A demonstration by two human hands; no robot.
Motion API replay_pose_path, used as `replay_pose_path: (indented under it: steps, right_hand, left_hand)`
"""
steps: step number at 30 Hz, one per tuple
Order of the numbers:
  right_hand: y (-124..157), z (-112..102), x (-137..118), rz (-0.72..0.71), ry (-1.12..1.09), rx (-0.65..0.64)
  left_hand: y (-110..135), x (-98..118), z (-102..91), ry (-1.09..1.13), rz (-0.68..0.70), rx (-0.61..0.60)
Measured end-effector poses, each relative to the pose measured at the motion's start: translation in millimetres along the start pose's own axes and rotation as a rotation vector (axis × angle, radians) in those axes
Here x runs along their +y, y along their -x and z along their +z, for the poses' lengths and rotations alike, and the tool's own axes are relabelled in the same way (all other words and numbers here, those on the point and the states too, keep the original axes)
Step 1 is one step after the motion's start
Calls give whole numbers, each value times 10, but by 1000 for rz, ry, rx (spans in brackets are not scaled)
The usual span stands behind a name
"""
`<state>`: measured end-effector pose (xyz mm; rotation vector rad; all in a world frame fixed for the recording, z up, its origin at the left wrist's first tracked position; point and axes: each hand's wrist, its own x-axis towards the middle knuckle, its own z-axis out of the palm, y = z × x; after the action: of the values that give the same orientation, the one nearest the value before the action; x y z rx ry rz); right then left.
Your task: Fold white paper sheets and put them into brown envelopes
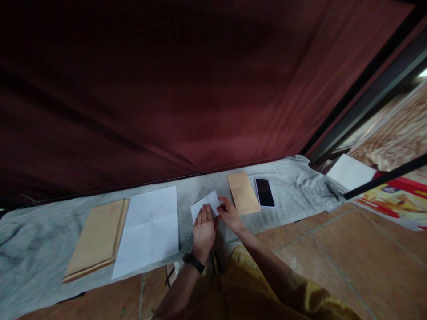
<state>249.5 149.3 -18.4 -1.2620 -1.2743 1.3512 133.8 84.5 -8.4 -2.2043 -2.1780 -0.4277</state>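
Note:
A folded sheet of white paper [204,205] lies on the grey cloth in front of me. My left hand [204,226], with a dark band on the wrist, rests flat over its lower part, fingers stretched out. At the paper's right edge, the bent thumb and fingers of my right hand [228,214] pinch it. Just right of that hand is a brown envelope [245,193]. Larger white paper sheets [150,222] lie to the left of my hands, with faint crease lines across them.
A stack of brown envelopes [95,235] sits at the left on the grey cloth [30,249]. A phone [264,192] with a dark screen lies at the right. Behind the cloth hangs a dark red curtain [200,98]. A colourful printed box [396,198] is on the far right.

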Motion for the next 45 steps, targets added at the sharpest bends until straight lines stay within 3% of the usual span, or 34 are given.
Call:
replay_pose_path:
  steps: [4,7,10,15,19,26,31,34,38,42,45]
  right_hand:
    - [47,-14,-278,-26,-129,-27]
    - [38,-54,-325,17,-126,69]
    - [83,-65,-208,98,-116,81]
    - [242,-13,-11,335,-392,-17]
    - [243,-16,13,312,-344,6]
    - [199,-107,150,240,-199,45]
    - [162,-139,286,261,-155,39]
    - [91,-171,365,192,-98,55]
    - [-4,-224,477,120,46,77]
    - [-24,-256,580,97,140,86]
    - [-11,-261,627,92,188,93]
  left_hand:
    - [-191,36,-279,322,-131,65]
    - [-292,-5,-418,948,-403,136]
    - [-303,-41,-432,1430,-627,190]
    - [-198,-82,-286,1825,-832,194]
    - [-117,-227,-167,1783,-873,141]
    - [-31,-562,-41,1463,-890,147]
    - [-16,-572,32,1346,-842,94]
    - [4,-548,53,1275,-820,68]
    - [51,-661,-48,1151,-771,109]
    - [159,-1187,-361,943,-746,282]
    - [301,-1832,-643,351,-709,347]
